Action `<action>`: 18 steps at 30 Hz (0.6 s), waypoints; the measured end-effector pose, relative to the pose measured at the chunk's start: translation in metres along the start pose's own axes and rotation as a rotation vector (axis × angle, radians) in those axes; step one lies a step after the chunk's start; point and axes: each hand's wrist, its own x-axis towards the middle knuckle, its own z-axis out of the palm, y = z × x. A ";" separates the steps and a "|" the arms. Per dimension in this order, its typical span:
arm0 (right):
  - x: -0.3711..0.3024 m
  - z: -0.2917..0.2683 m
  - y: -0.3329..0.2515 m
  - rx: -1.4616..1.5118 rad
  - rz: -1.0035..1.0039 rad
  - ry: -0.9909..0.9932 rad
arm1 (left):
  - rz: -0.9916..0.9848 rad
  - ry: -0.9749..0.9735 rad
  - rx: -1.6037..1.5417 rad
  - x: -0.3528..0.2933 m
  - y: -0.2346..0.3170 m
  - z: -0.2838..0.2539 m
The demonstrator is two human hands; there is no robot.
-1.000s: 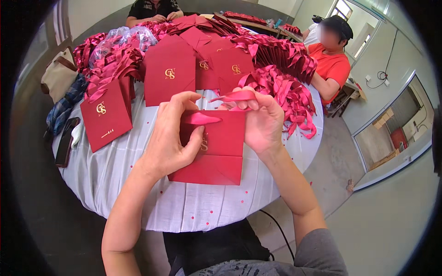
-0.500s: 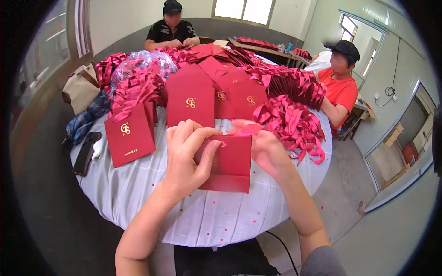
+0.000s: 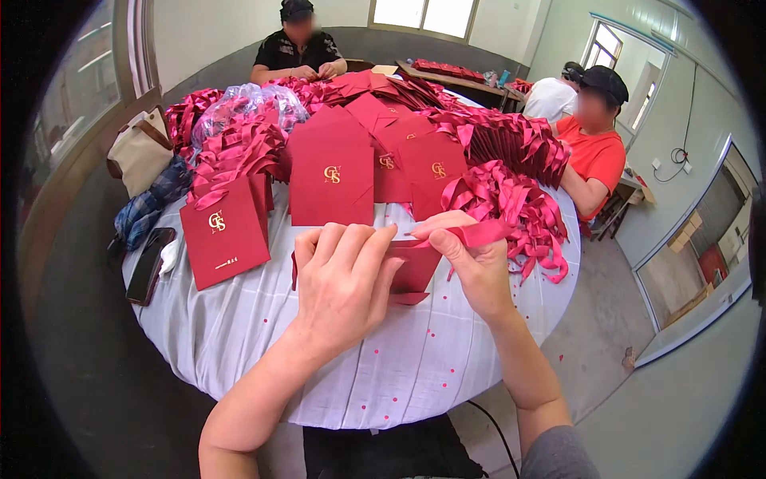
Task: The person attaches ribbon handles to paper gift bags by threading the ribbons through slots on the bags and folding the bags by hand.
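A dark red paper gift bag (image 3: 416, 268) is held between my two hands above the near part of the table, tilted so that its top edge shows. My left hand (image 3: 345, 271) is closed on the bag's left side, its fingers bent over the top edge. At the bag's upper right corner, my right hand (image 3: 471, 263) pinches a pink-red satin ribbon (image 3: 483, 231) between thumb and fingers. The ribbon's other end is hidden behind the hands. Just beyond stands a pile of finished-looking red bags (image 3: 331, 180) with gold emblems.
Loose ribbons (image 3: 511, 211) lie heaped at the right. At the left are another red bag stack (image 3: 223, 239), a phone (image 3: 150, 267) and a cream handbag (image 3: 142, 152). Co-workers sit at the far side (image 3: 299, 48) and right (image 3: 594, 152). Small red dots litter the white tablecloth (image 3: 335, 391).
The bag has tipped, so less of its front shows. My left hand has turned its back upward over it. My right hand has moved slightly, and now visibly pinches the ribbon.
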 end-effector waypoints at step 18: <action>-0.003 0.010 0.004 -0.065 -0.094 0.165 | 0.023 -0.044 -0.046 0.000 0.010 0.003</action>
